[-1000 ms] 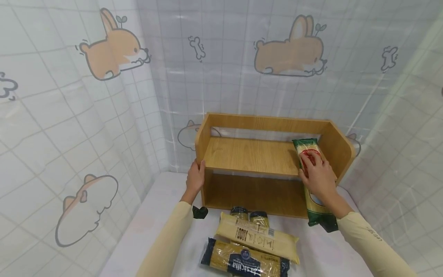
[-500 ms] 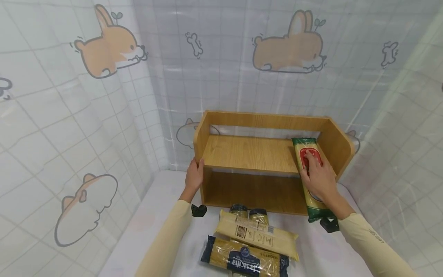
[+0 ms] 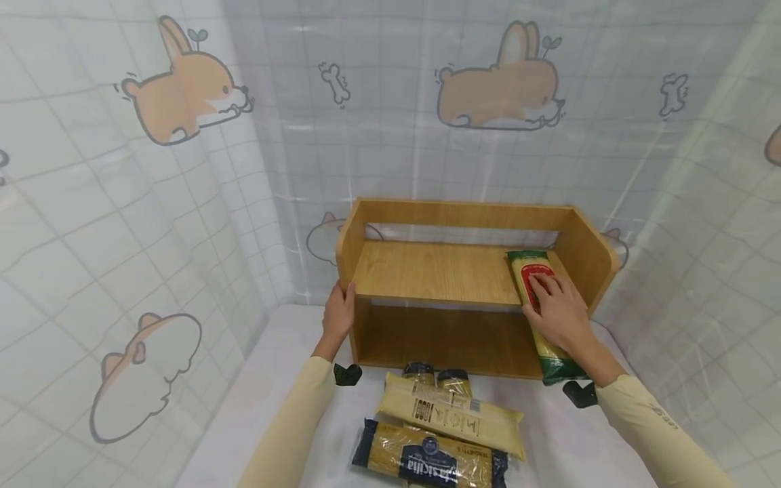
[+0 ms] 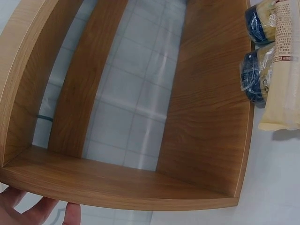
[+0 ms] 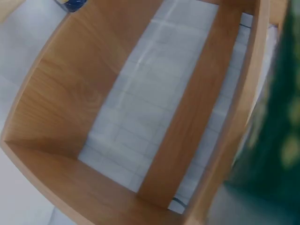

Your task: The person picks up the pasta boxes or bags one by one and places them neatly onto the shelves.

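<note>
A two-tier wooden shelf (image 3: 439, 271) stands on the white surface. My left hand (image 3: 338, 313) grips its left side panel, the thumb at the front edge; fingertips (image 4: 72, 213) show against the panel in the left wrist view. On the upper tier's right side, a green-ended pasta packet (image 3: 537, 270) with a red label lies tilted. Its lower end juts out past the shelf's front. My right hand (image 3: 558, 313) holds this packet from above, fingers over the label and thumb by its left edge. The packet's green end (image 5: 276, 159) is blurred in the right wrist view.
Before the shelf lie a pale yellow packet (image 3: 451, 412) and a blue-ended spaghetti packet (image 3: 430, 454). Two dark-topped packs (image 3: 419, 371) sit between them and the shelf. Tile-patterned sheeting (image 3: 390, 135) with cartoon dogs hangs behind and at both sides.
The packet's lower end has risen slightly and drawn in toward the shelf front, with my right hand on it throughout. My left hand stays on the side panel. The head view has shifted a little.
</note>
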### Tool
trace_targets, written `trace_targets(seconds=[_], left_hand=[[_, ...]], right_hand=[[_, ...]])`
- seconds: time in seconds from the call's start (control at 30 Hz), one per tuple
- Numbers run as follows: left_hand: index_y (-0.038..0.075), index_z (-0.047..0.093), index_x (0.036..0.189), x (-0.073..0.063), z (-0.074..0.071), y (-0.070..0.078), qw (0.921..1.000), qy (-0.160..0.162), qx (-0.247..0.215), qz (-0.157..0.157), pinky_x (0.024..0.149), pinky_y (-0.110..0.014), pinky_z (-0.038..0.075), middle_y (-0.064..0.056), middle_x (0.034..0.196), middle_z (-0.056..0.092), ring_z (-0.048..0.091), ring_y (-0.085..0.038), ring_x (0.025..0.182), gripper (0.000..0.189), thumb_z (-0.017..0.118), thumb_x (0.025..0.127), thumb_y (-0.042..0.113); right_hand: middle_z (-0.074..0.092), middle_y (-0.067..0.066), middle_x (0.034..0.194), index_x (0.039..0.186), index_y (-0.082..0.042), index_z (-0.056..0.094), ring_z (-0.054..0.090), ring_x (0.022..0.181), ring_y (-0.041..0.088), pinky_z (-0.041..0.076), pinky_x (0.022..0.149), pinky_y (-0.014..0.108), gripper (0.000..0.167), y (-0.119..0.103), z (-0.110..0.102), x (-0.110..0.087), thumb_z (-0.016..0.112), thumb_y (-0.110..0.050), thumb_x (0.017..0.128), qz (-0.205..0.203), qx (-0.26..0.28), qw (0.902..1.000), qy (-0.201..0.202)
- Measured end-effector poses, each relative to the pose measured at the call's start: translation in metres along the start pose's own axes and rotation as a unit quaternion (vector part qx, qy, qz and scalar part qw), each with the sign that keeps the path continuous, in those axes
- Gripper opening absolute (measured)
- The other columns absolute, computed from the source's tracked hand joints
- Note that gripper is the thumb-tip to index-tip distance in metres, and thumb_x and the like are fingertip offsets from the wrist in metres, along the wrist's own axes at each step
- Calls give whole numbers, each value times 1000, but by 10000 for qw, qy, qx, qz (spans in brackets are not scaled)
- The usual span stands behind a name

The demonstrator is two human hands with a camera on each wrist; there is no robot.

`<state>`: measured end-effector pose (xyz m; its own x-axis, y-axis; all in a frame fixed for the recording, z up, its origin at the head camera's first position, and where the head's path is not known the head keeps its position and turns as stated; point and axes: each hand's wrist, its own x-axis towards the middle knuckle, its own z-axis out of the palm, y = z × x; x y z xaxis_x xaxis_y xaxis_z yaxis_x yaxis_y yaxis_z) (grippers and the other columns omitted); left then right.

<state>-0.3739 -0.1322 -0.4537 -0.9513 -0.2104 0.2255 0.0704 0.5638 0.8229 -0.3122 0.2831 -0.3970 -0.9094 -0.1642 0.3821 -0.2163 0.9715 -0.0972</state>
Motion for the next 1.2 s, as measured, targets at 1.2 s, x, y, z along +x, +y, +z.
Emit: trace_targets(seconds=[1.2], left_hand=[[0, 51, 137, 0, 0, -1, 10000, -5, -77, 9, 97, -66, 47, -28, 135, 60, 60, -49, 123, 50, 32, 111, 39]], right_hand=[[20, 35, 164, 157, 11, 24, 17, 153, 53, 21, 116, 77, 58, 21, -12, 32, 34, -24, 111, 441, 226, 9870, -1530]])
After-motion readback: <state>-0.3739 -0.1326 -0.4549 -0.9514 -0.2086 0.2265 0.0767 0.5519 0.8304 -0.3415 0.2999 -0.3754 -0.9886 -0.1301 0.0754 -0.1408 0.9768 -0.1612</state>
